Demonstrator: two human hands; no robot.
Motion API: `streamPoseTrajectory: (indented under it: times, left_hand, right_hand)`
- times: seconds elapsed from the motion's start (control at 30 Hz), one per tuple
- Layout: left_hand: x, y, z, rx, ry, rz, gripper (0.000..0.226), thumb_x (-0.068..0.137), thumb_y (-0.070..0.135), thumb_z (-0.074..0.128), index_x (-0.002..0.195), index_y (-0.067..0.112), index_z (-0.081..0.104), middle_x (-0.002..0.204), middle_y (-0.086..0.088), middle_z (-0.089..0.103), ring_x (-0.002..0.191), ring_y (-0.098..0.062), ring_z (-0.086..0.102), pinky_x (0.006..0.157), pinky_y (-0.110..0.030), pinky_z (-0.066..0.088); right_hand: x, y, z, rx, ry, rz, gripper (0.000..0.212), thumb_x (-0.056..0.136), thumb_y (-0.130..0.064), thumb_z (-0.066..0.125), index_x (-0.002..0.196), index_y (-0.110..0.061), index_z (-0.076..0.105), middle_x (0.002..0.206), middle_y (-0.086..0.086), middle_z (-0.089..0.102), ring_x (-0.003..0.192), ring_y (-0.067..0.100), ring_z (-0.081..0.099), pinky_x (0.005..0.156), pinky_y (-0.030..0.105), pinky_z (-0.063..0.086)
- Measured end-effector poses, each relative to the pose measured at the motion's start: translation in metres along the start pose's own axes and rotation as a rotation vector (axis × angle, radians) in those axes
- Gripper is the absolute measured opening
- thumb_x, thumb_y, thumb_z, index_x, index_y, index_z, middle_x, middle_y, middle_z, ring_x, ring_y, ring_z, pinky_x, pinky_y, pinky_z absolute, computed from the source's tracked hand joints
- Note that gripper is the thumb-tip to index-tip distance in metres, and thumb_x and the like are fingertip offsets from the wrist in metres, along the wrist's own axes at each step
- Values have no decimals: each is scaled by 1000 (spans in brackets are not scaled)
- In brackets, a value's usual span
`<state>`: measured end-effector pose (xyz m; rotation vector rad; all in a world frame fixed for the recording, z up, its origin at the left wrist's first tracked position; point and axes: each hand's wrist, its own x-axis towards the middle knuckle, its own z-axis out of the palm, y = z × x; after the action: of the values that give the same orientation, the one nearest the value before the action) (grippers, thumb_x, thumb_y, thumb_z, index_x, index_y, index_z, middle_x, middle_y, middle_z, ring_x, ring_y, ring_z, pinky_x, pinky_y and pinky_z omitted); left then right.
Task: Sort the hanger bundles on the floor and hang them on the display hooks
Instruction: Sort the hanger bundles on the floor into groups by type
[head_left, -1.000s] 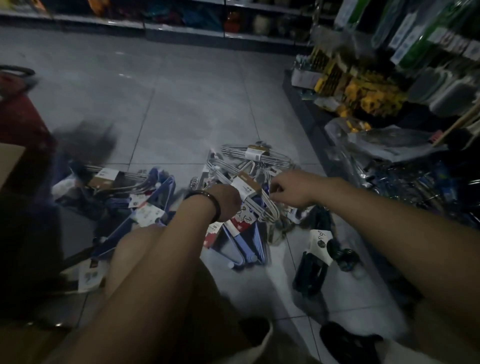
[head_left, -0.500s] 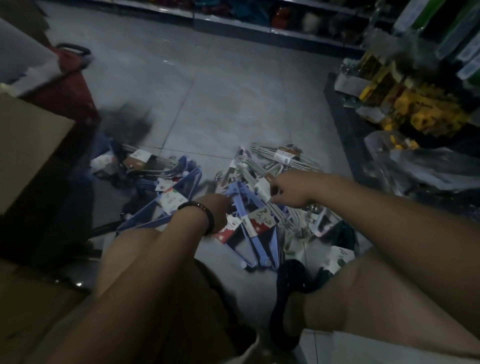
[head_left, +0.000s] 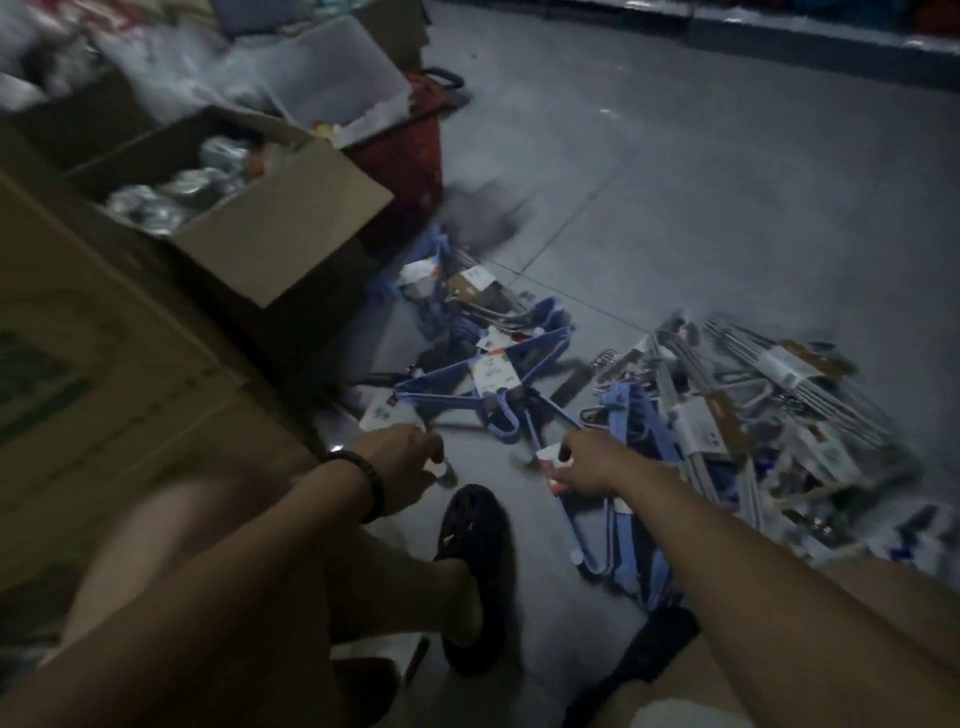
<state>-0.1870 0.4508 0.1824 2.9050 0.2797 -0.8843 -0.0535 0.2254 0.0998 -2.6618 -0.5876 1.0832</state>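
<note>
Across the grey tiled floor (head_left: 727, 182), beside the open brown cardboard box (head_left: 291, 228), lie the hanger bundles. Your right hand (head_left: 589, 462) grips a blue plastic hanger bundle (head_left: 631, 421) at its red-and-white label. Your left hand (head_left: 400, 457) is curled just beside a second blue bundle (head_left: 452, 395); I cannot tell whether it holds anything.

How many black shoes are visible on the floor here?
2. The first black shoe sits at bottom centre; the second black shoe is lower right, partly hidden behind the right forearm. The dark, blurred frame may hide more.
</note>
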Motion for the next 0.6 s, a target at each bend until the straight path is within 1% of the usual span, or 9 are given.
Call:
streamPoseTrajectory:
  times: [0.07, 0.13, 0.2, 0.3, 0.33, 0.4, 0.47, 0.53, 0.6]
  left_hand:
    - [-5, -7, 2, 37, -58, -21, 36, 102, 36, 60, 137, 29, 57, 139, 0, 56, 124, -21, 57, 102, -36, 50]
    - [-4, -11, 1, 71, -132, -50, 39, 102, 38, 59, 139, 27, 56, 140, -1, 55, 125, -21, 56, 101, -34, 48]
    - [1, -16, -2, 83, -181, -61, 40, 102, 40, 58, 140, 28, 55, 139, -1, 56, 124, -21, 56, 98, -33, 47]
    - [16, -21, -6, 77, -218, -22, 40, 104, 40, 57, 141, 26, 55, 143, 0, 53, 129, -22, 54, 102, -33, 45]
    - [23, -25, -8, 90, -231, -5, 41, 104, 40, 56, 142, 26, 55, 144, 0, 52, 130, -22, 53, 103, -33, 45]
    - [42, -33, -11, 126, -277, 19, 41, 104, 41, 55, 143, 27, 55, 144, -1, 54, 130, -22, 54, 105, -35, 45]
    - [62, -47, -17, 185, -315, 25, 42, 104, 41, 55, 143, 28, 54, 143, -2, 55, 129, -22, 55, 106, -37, 46]
    - [82, -60, -27, 177, -339, 28, 41, 104, 41, 55, 142, 27, 54, 142, -2, 56, 128, -22, 55, 105, -37, 47]
    - [102, -66, -37, 161, -361, 62, 42, 105, 41, 53, 142, 23, 55, 143, -4, 57, 129, -22, 56, 103, -34, 48]
  right_hand:
    - [5, 6, 3, 48, 36, 37, 43, 101, -40, 60, 123, -5, 72, 123, 15, 72, 112, 33, 66, 93, 35, 52]
    - [12, 6, 10, 126, 67, 42, 46, 99, -43, 63, 120, -3, 70, 120, 17, 69, 112, 34, 65, 94, 36, 52]
    - [21, 3, 21, 171, 61, 38, 41, 96, -42, 66, 115, -6, 69, 118, 16, 70, 107, 35, 66, 93, 39, 55]
    - [37, -1, 35, 238, 37, 56, 34, 92, -39, 70, 113, -12, 70, 111, 12, 70, 99, 30, 68, 91, 42, 57]
    - [47, -3, 36, 288, 46, 77, 32, 90, -40, 71, 110, -14, 69, 107, 11, 70, 94, 29, 69, 88, 43, 60]
    - [68, -9, 36, 440, 71, 138, 25, 89, -39, 71, 100, -17, 67, 101, 14, 70, 81, 29, 68, 71, 41, 62]
    - [96, -18, 36, 551, 105, 190, 17, 91, -36, 69, 92, -20, 64, 99, 15, 69, 75, 28, 63, 58, 33, 53]
    - [128, -29, 39, 584, 136, 234, 18, 93, -35, 69, 99, -18, 66, 103, 14, 69, 82, 30, 65, 58, 31, 50]
    - [165, -39, 48, 608, 150, 302, 34, 94, -34, 68, 119, -10, 66, 117, 18, 69, 98, 35, 67, 69, 37, 53]
